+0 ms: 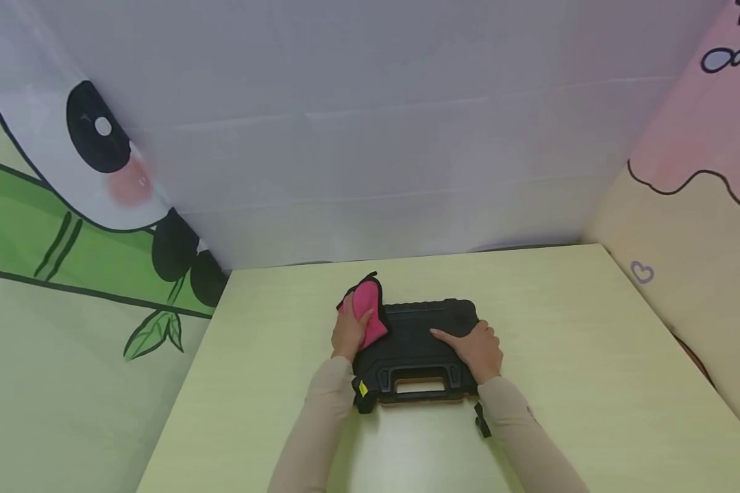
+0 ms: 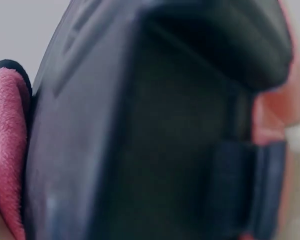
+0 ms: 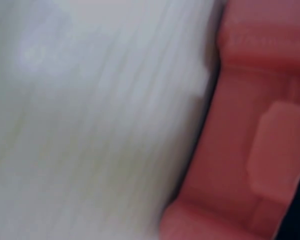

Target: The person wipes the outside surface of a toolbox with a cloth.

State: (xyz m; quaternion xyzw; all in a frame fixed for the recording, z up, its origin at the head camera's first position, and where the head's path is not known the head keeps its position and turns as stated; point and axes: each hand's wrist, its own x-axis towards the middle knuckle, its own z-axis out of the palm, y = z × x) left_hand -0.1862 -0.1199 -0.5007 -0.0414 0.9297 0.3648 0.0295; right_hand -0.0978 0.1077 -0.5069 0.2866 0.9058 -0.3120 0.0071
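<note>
A black plastic carrying case (image 1: pixel 416 342) with a handle lies on the table, its handle side toward me. In the right wrist view its lower half (image 3: pixel 230 150) is red. My left hand (image 1: pixel 349 332) holds a folded pink cloth (image 1: pixel 370 311) with black edging against the case's left part. That fuzzy cloth (image 2: pixel 9 150) also shows at the left of the left wrist view, beside the blurred dark case side (image 2: pixel 165 130) and a latch (image 2: pixel 247 187). At the case's right side my right hand (image 1: pixel 479 349) grips the edge, thumb over the top; its other fingers are mostly hidden.
A pale wooden table (image 1: pixel 271 411) carries everything. A small black piece (image 1: pixel 482 420), perhaps a latch or strap, shows near the right sleeve. A white wall sheet (image 1: pixel 370 171) stands behind, with cartoon-printed sheets (image 1: pixel 99 287) at the sides.
</note>
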